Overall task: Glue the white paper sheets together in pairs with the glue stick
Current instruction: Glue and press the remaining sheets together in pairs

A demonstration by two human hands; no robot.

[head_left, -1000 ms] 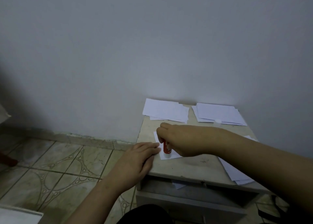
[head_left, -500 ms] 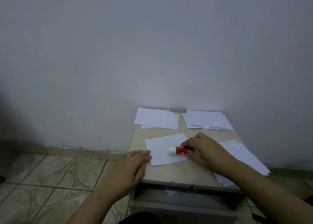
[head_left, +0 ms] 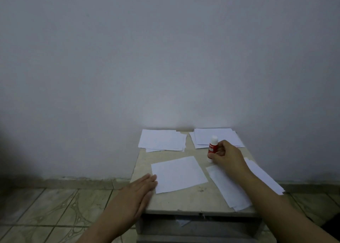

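While the right hand (head_left: pixel 227 155) grips the upright glue stick (head_left: pixel 212 148) right of centre, the left hand (head_left: pixel 137 195) lies flat, fingertips touching the single sheet (head_left: pixel 179 174); paper stacks (head_left: pixel 162 140) sit behind.

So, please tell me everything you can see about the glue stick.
The glue stick is a small tube, plastic by its look, with a red label, white rounded top and white base. It stands nearly upright, its base on the table before the far right paper stack. The right hand grips its body.
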